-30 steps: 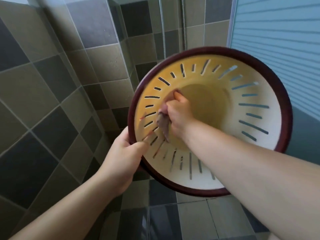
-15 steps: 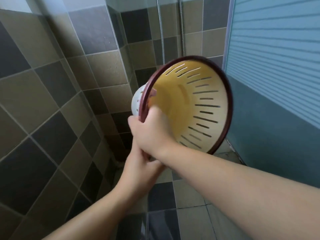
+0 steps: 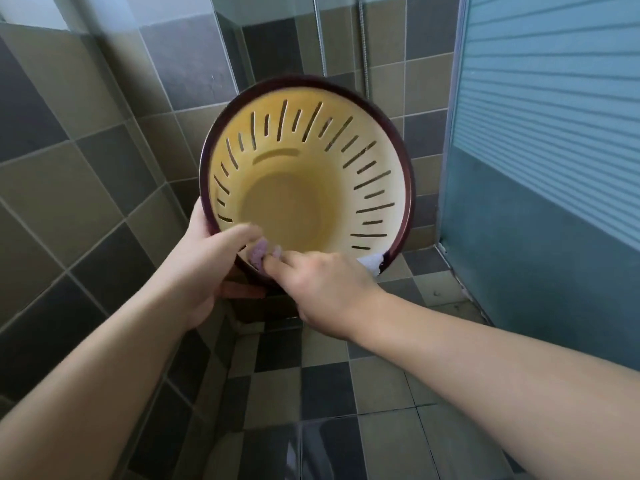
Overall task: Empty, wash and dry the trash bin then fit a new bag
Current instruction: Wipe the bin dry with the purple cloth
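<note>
You hold the trash bin (image 3: 382, 157) up in front of you, tipped so its open mouth faces you and you look straight down into it. It is a round plastic bin, cream to yellow inside, with a dark maroon rim and rows of narrow slots cut through its wall, fanning out around the plain solid bottom. A curved ridge shows on the inner wall just above the bottom.

Your left hand (image 3: 204, 268) grips the bin at the lower left of the rim: the thumb lies over the rim and reaches into the bin, while the other fingers curl round the outside beneath it. Your right hand (image 3: 322, 287) is at the lower edge of the rim, just beside the left one, its fingers curled and pinching a small purple cloth (image 3: 258, 254) against the inside wall close to the rim. The cloth is mostly hidden by your fingers and blurred, so its shape is hard to make out. A bit of white (image 3: 370, 263) shows at the rim to the right of your right hand; what it is I cannot tell.

Around you are tiled walls (image 3: 86, 161) in olive and dark grey squares, a floor (image 3: 346, 393) of the same tiles below, and a frosted, striped glass panel (image 3: 554, 116) on the right. Two thin metal pipes (image 3: 363, 46) run down the far wall behind the bin
</note>
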